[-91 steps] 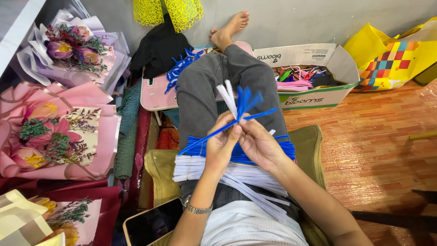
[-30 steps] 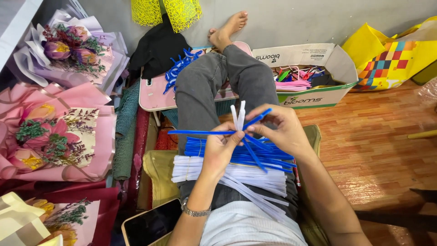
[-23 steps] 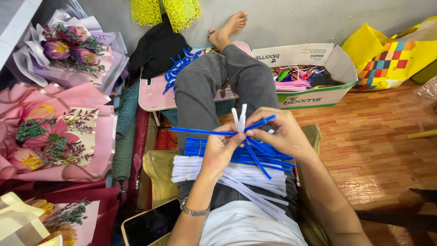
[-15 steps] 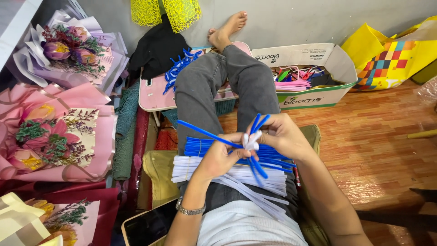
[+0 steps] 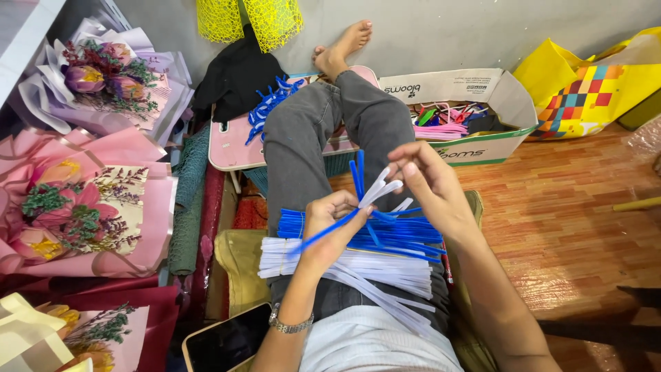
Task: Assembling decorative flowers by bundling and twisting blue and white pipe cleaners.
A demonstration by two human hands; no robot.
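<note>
My left hand (image 5: 332, 226) pinches a small twisted cluster of blue and white pipe cleaners (image 5: 368, 193) above my lap. My right hand (image 5: 427, 186) holds the white ends of the same cluster from the right, fingers bent around them. Under both hands, across my grey-trousered thighs, lie a bundle of blue pipe cleaners (image 5: 406, 238) and a bundle of white pipe cleaners (image 5: 344, 265). A watch sits on my left wrist (image 5: 290, 322).
Wrapped flower bouquets (image 5: 82, 207) lie at the left. A small pink table (image 5: 231, 145) carries blue twisted pieces (image 5: 270, 103). A cardboard box (image 5: 475, 114) of coloured pipe cleaners stands behind my legs, a yellow bag (image 5: 585, 76) at far right. A phone (image 5: 224, 341) rests by my left arm.
The cluster has been turned and worked: earlier its blue strands stuck out sideways, now blue and white ends point upward. My right hand has lifted slightly to the right.
</note>
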